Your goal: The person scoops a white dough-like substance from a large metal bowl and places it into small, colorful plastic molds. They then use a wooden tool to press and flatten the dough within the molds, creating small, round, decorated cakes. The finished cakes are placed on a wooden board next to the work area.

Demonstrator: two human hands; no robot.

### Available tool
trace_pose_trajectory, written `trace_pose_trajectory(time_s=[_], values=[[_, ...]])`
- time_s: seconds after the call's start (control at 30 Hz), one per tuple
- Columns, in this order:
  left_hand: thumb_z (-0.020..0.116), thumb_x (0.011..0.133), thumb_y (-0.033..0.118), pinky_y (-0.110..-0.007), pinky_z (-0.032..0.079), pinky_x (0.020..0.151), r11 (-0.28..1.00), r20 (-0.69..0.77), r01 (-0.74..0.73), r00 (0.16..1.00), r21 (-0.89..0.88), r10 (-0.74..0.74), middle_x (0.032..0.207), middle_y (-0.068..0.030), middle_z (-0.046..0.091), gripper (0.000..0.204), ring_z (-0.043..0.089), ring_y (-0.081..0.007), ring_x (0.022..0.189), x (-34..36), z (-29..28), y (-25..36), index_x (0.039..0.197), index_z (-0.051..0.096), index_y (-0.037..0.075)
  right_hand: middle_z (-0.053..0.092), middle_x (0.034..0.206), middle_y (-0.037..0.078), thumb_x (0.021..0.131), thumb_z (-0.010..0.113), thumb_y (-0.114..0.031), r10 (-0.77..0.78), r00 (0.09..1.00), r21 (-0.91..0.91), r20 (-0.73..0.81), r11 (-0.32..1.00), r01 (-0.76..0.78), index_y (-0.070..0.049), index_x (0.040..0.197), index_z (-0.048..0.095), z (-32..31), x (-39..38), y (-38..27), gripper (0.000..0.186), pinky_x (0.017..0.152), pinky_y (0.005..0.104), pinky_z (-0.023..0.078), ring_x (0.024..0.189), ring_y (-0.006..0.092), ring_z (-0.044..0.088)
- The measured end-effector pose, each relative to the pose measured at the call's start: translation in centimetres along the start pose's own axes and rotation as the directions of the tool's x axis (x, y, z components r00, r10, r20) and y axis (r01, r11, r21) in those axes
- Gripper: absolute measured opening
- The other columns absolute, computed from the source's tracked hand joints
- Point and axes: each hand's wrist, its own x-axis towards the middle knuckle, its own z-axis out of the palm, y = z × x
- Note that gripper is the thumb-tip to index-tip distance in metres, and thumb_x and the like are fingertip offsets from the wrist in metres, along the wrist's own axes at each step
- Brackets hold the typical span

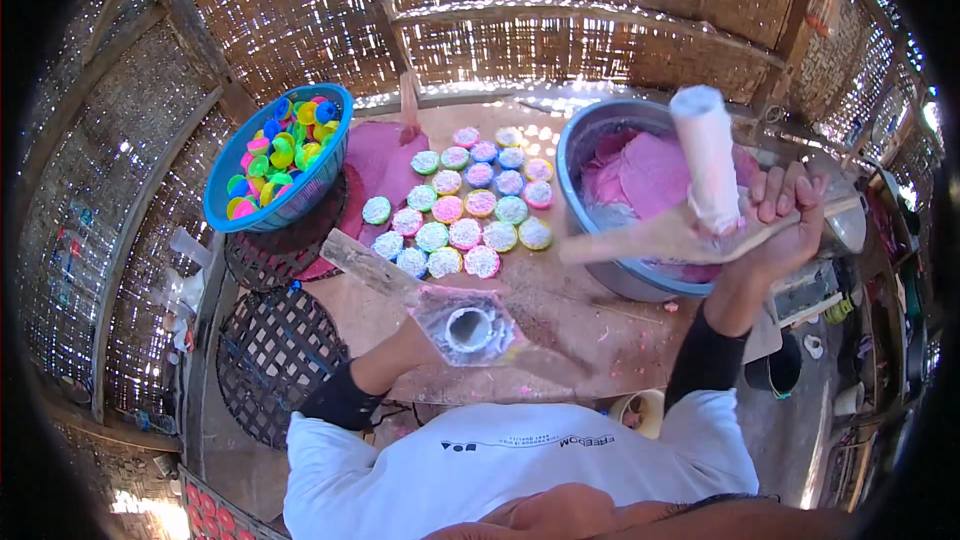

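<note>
As the right hand (pixel 785 215) clamps a wooden bar (pixel 655 225) bearing a pinkish-white cylinder (pixel 706 155), whether the left hand (pixel 418 341) grips is hidden.

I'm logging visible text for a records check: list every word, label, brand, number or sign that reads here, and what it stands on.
White shirt: dark print across the chest; I don't copy printed words, so it goes unquoted, and its smallest line is too small to read.
Both tools, cups, tub and basket: no text that I can make out.
Things along the walls: too small to tell.
</note>
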Motion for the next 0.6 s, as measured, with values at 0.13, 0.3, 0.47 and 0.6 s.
trace_pose_trajectory(time_s=[0.13,0.3,0.47,0.6], values=[[0.074,0.068,0.023,-0.035,0.041,0.085,0.954,0.007,0.154,0.987,-0.256,-0.158,0.104,-0.0067,0.057,0.055,0.054,-0.0197,0.096,0.8,2.2,-0.4,0.114,0.051,0.006,0.031,0.056,-0.002,0.082,0.044,-0.007,0.017,0.988,0.135,-0.157,0.991,0.004,-0.013,0.078,0.037,-1.8,-0.9,2.9,0.01,0.051,0.0245,0.032,0.044,0.0082,0.031],[0.072,0.066,0.025,-0.039,0.041,0.084,0.991,-0.041,-0.074,0.996,0.111,0.078,0.099,-0.0084,0.056,0.044,0.054,-0.0255,0.093,3.1,2.5,-0.7,0.103,0.054,0.008,0.031,0.056,-0.002,0.079,0.046,-0.006,0.054,0.966,0.212,-0.251,0.977,0.0,-0.013,0.077,0.037,-2.5,-1.5,5.1,0.012,0.054,0.0258,0.035,0.046,0.0087,0.032],[0.073,0.063,0.026,-0.039,0.041,0.083,0.997,-0.182,-0.07,0.981,0.016,0.072,0.1,-0.0095,0.056,0.045,0.053,-0.0268,0.095,4.2,3.0,0.4,0.1,0.056,0.008,0.033,0.056,-0.001,0.078,0.045,-0.004,0.144,0.952,0.268,-0.27,0.961,-0.069,-0.013,0.077,0.036,-2.2,-2.7,7.9,0.012,0.055,0.0271,0.038,0.046,0.0105,0.034],[0.074,0.064,0.025,-0.038,0.042,0.085,0.997,-0.211,-0.07,0.975,0.044,0.077,0.104,-0.009,0.054,0.048,0.052,-0.0239,0.098,4.2,3.3,0.3,0.104,0.054,0.008,0.034,0.056,0.0,0.079,0.044,-0.005,0.205,0.933,0.319,-0.294,0.942,-0.106,-0.013,0.075,0.037,-2.4,-3.5,9.0,0.011,0.054,0.0274,0.038,0.045,0.0107,0.035]])
